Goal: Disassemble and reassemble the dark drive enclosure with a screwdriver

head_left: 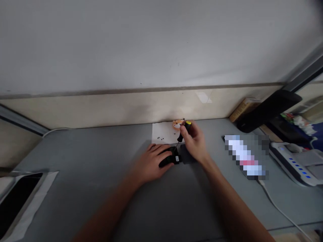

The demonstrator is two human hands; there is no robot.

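My right hand point(193, 141) is closed round a screwdriver point(187, 127) with a black handle and a yellow end cap. Its thin shaft slants down, the tip meeting or nearly meeting a small black device point(177, 159) that bears a white label. Across the device's left part lies my left hand point(153, 163), thumb and fingers gripping it against the table and covering much of it. A dark flat piece point(188, 155) is just to the right, partly under my right hand. Behind them, several tiny dark screws point(160, 138) are scattered on a white sheet of paper point(157, 129).
An orange and white animal-face item point(177, 124) sits by the wall. To the right are a phone point(246, 158) with a blurred screen, its white cable point(277, 206), a power strip point(297, 168) and a black cylinder point(270, 111). A dark-screened tablet-like device point(20, 201) lies at left.
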